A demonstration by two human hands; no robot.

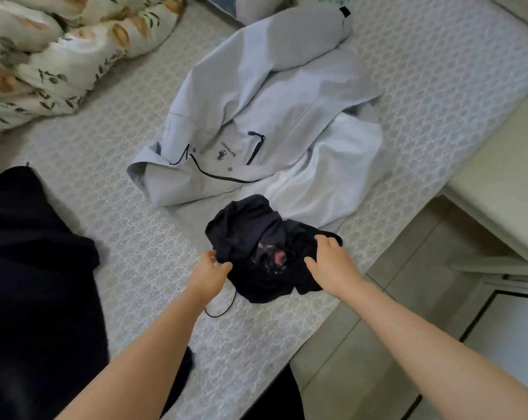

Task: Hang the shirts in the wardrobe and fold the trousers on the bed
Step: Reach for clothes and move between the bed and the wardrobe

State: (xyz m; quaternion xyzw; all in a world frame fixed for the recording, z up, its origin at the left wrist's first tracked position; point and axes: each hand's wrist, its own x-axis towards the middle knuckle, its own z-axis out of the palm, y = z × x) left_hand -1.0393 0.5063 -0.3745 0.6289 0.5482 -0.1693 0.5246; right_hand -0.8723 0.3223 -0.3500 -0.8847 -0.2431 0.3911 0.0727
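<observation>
Left hand (211, 268) fingers (223, 266) pinch the left edge of the crumpled black fabric garment with pink print (250, 234). Right hand (332, 262) fingers curl into its right edge. We grip opposite sides, likely to spread it out and identify it. It lies between our fingers on the patterned grey bed (120, 237). Beyond the fingertips is a pale grey zip jacket (271, 116).
</observation>
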